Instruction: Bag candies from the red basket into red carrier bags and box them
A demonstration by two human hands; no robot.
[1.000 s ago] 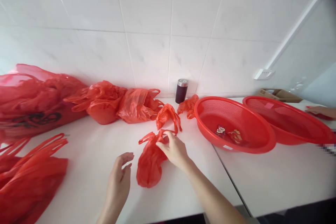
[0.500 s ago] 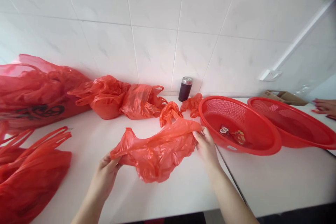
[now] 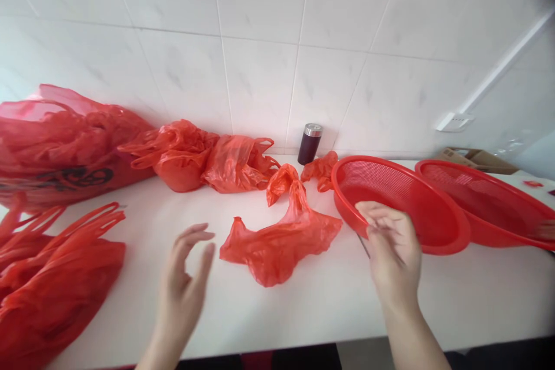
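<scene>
A crumpled red plastic bag lies on the white table between my hands, touching neither. My left hand hovers to its left, fingers bent and thumb apart, with nothing in it. Over the near rim of the closer red mesh basket is my right hand. It is slightly blurred, its fingers loosely curled, and I see nothing held in it. That hand covers part of the basket's inside. Two small knotted red bags, one orange-red and one beside the basket, lie behind the loose bag.
Full red bags stand along the wall, and another bag is at the front left. Behind are a dark tumbler and a cardboard box. Another person's blurred hand is at the second red basket.
Both hands have let go of the red bag, which now rests on the table. My right hand has moved right, over the basket. The other person's hand has come down to the far basket.
</scene>
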